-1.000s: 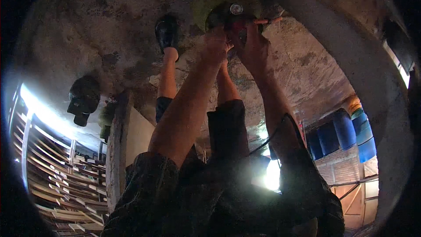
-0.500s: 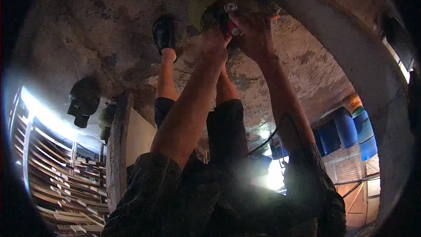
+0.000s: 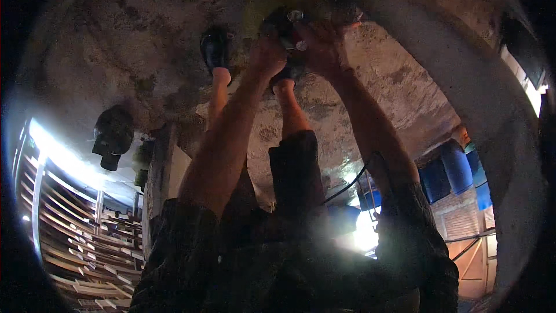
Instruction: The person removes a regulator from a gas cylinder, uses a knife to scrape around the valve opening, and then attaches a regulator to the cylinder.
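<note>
Both my arms stretch toward the top middle of the head view, and my hands meet at a dark thing with a red part (image 3: pixel 299 39). On it a pale, ring-like round piece (image 3: pixel 295 15) shows, with a smaller pale round spot below. My left hand (image 3: pixel 269 55) is closed at its left side, its fingers in deep shadow. My right hand (image 3: pixel 325 49) is wrapped over its right side, with one fingertip sticking out to the right. Shadow hides the thing's full shape, and its kind cannot be made out.
A dark shoe (image 3: pixel 215 49) stands on the stained concrete floor (image 3: pixel 156 40), left of my hands. A black cable (image 3: pixel 350 185) hangs by my right arm. Wooden slats (image 3: pixel 92 255) fill the lower left; blue barrels (image 3: pixel 456 167) stand at right, beyond a thick curved grey edge (image 3: pixel 486 93).
Both hands and the held thing have shifted slightly left and a little down in the picture. My left forearm has swung left, uncovering more of one lower leg. The grip looks the same.
</note>
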